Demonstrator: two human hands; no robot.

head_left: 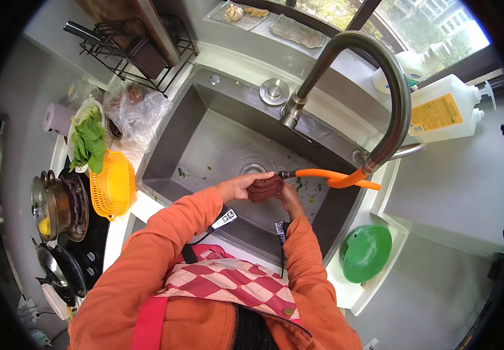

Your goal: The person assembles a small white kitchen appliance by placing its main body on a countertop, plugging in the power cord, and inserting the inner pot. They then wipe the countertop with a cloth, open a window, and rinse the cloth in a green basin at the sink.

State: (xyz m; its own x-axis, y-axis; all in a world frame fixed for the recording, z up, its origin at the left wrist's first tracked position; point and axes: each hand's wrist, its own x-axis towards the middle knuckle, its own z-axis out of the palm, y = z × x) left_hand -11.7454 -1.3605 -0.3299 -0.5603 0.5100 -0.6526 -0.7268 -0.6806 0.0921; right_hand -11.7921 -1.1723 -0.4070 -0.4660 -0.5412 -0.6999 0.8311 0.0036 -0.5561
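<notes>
Over the sink (pixel 205 140), my two hands hold a folded dark maroon cloth (pixel 265 189). My left hand (pixel 243 185) grips its left side, fingers closed along the upper edge. My right hand (pixel 291 199) is on the cloth's right side, its fingers mostly hidden behind it. An orange hose (pixel 322 174) with a dark end runs from the right toward the cloth; I cannot tell whether the two touch. Scraps of green leaf lie on the sink floor around the drain (pixel 253 169).
A tall curved faucet (pixel 400 93) arches over the sink's right side. Left stand a yellow colander (pixel 113 184), leafy greens (pixel 88 140), a plastic bag (pixel 141 116) and a pot (pixel 59 204). A green bowl (pixel 367 254) sits right. Bottles (pixel 447 111) stand by the window.
</notes>
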